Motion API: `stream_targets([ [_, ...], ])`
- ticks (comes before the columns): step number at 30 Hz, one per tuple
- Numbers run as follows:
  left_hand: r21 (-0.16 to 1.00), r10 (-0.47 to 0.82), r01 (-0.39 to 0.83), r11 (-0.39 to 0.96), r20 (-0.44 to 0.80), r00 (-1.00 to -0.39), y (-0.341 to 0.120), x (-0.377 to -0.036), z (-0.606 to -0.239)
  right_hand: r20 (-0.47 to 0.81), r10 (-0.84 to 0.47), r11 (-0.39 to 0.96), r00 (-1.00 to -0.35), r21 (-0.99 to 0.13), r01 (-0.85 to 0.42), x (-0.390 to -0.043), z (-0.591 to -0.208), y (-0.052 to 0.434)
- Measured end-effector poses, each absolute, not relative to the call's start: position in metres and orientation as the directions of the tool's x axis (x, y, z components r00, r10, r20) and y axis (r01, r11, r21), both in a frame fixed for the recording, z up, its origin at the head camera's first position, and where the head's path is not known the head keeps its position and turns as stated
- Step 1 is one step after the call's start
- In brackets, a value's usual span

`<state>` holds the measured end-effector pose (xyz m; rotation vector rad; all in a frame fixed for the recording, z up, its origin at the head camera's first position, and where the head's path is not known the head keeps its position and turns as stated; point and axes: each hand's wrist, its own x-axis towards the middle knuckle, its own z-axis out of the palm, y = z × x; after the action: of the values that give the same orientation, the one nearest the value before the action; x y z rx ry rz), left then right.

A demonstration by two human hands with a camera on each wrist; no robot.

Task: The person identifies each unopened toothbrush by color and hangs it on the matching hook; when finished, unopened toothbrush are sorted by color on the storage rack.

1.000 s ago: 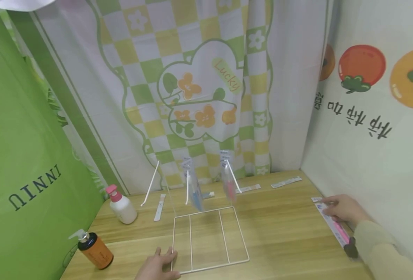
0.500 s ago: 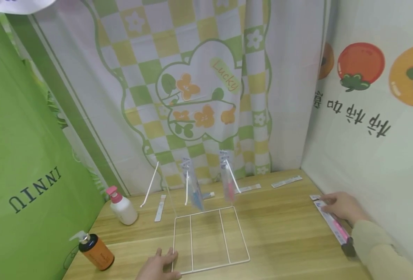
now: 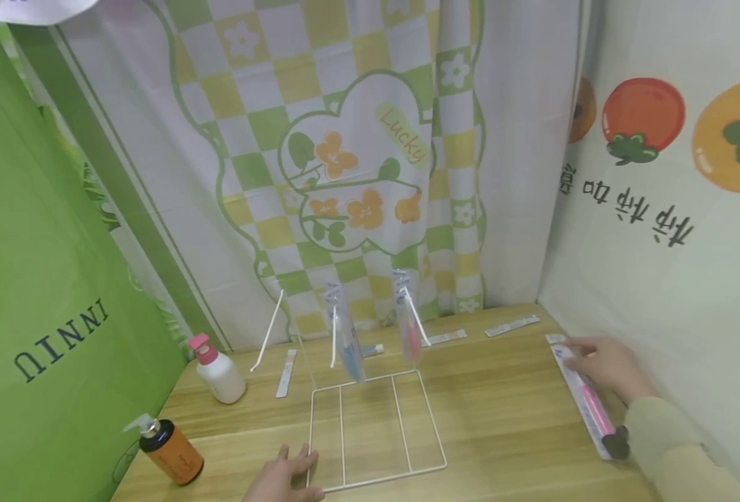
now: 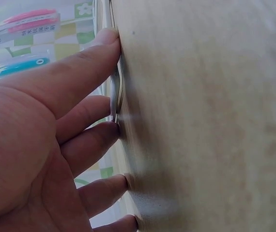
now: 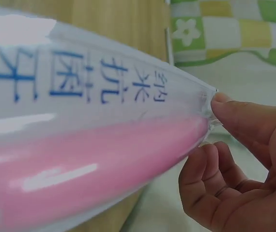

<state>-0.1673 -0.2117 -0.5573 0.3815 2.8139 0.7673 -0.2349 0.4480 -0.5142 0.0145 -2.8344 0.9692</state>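
Note:
My right hand [image 3: 608,366] pinches the top end of a clear packet holding a pink-handled toothbrush [image 3: 596,411], at the right side of the table. In the right wrist view the thumb and fingertips grip the packet's narrow tip, and the pink handle [image 5: 104,164] shows through the plastic beside blue printing. A white wire rack [image 3: 382,478] stands mid-table, and my left hand [image 3: 282,477] rests at its front left corner, the thumb and fingers touching the wire and the tabletop. Hanging from the rack are a blue packaged toothbrush [image 3: 349,348] and a pink one [image 3: 410,328].
At the left stand a white pump bottle [image 3: 221,380] with a pink top and an orange-and-black pump bottle [image 3: 175,457]. Slim white packets [image 3: 513,325] lie along the back of the wooden table [image 3: 495,418]. Patterned cloth walls enclose the back and sides.
My right hand has shifted the pink toothbrush packet slightly left and toward the back, so more of it shows. The left hand and the rack stay in place.

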Motion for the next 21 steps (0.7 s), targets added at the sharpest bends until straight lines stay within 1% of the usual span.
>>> stream_targets([
  [5,0.518,0.316,0.213,0.828,-0.119,-0.941,-0.213,-0.168,-0.559,0.175,0.042,0.738,-0.984,-0.67,-0.087,-0.227,-0.49,0.42],
  [8,0.522,0.318,0.214,0.825,-0.116,-0.941,-0.214,-0.169,-0.56,0.223,0.045,0.715,-0.974,-0.688,-0.124,-0.221,-0.474,0.4],
  [11,0.527,0.316,0.212,0.823,-0.116,-0.942,-0.214,-0.169,-0.561,0.289,0.045,0.711,-0.956,-0.682,-0.172,-0.214,-0.459,0.38],
  [14,0.523,0.322,0.22,0.823,-0.112,-0.94,-0.215,-0.17,-0.562,0.369,0.054,0.707,-0.928,-0.671,-0.225,-0.206,-0.447,0.362],
  [17,0.524,0.33,0.225,0.821,-0.115,-0.937,-0.215,-0.17,-0.561,0.464,0.057,0.69,-0.884,-0.658,-0.301,-0.199,-0.436,0.345],
  [21,0.524,0.34,0.231,0.819,-0.12,-0.933,-0.215,-0.17,-0.561,0.573,0.049,0.632,-0.818,-0.652,-0.419,-0.188,-0.421,0.321],
])
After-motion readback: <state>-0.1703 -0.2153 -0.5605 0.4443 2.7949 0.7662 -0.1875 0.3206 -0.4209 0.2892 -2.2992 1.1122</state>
